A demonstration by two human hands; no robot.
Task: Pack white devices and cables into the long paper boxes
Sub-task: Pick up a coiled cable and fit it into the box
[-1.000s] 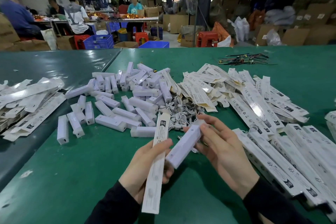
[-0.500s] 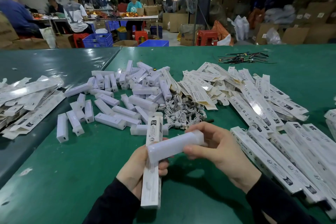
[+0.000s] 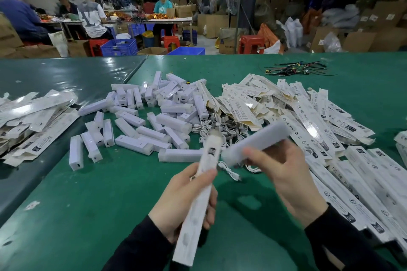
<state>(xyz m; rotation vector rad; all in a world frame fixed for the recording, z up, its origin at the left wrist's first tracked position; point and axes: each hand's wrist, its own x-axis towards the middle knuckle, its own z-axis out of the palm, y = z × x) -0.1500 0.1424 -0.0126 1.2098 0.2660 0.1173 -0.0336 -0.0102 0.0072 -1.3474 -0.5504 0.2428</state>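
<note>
My left hand grips a long white paper box, tilted with its open top end pointing away from me. My right hand holds a white device, blurred by motion, with its left end close to the box's top opening. A loose white cable lies on the green table just beyond my hands. A heap of white devices sits at centre, with a tangle of white cables to its right.
Flat unfilled paper boxes are piled at centre right, and filled boxes lie in rows at right. More flat boxes lie at left. Coloured wires rest at the far right. People work at a distant table.
My right hand has swung the device from lying across the box to slanting up to the right, its left end near the box opening. The left hand has tilted the box.
</note>
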